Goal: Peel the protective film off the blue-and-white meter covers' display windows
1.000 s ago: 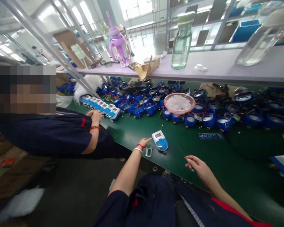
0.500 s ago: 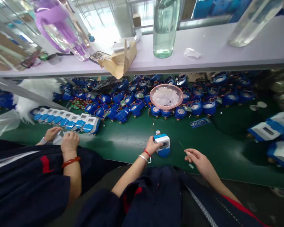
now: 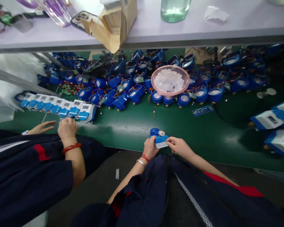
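My left hand (image 3: 150,147) is closed on a blue-and-white water meter (image 3: 159,138) at the front edge of the green bench. The meter is turned so that a white side with small print faces me, and its round pipe end with a pale cap points away. At the meter's right corner is my right hand (image 3: 180,146), thumb and forefinger pinched together. The thin wire seen in those fingers a moment ago is too fine to make out now.
Behind stands a pink bowl (image 3: 153,80) of clear plastic pieces among several blue meter bodies (image 3: 135,93). Finished-looking meters (image 3: 268,120) sit at right, with a row (image 3: 85,113) at left near a co-worker's hands (image 3: 67,127). A shelf (image 3: 146,39) overhangs the bench.
My right hand has moved left to the meter. The meter has been turned over in my left hand. My view has tipped down, and the co-worker's hands have moved apart.
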`<state>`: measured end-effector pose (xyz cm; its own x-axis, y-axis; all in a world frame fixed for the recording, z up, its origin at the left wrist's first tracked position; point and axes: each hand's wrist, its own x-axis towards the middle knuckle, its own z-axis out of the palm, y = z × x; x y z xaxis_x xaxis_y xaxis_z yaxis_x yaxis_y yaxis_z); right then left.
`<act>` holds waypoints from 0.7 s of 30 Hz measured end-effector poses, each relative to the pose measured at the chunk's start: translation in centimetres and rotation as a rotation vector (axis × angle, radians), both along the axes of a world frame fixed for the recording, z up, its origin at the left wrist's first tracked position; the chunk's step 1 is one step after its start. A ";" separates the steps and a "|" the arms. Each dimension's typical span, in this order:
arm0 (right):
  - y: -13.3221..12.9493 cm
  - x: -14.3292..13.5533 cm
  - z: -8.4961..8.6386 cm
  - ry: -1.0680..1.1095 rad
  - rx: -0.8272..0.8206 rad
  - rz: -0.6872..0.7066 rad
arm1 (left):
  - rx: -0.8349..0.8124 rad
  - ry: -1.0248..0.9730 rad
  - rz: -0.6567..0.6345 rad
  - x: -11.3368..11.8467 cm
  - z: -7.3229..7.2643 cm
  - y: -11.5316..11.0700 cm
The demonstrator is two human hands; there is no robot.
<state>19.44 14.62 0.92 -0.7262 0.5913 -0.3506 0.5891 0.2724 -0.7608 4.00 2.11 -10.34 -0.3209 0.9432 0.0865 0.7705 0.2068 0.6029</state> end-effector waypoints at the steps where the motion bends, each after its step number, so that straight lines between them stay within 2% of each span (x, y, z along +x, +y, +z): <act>1: -0.1 0.0 -0.5 -0.016 0.006 0.017 | 0.011 0.002 0.020 0.3 0.0 0.0; 6: -0.5 0.4 -1.8 -0.064 0.037 0.063 | 0.058 0.009 0.099 1.2 -0.4 -0.3; 11: -0.8 0.3 -1.9 -0.032 0.074 0.064 | 0.065 0.035 0.150 1.6 -1.1 -0.6; 21: -1.0 -0.1 -2.1 -0.040 0.023 0.021 | 0.087 0.046 0.163 1.6 -1.4 -0.9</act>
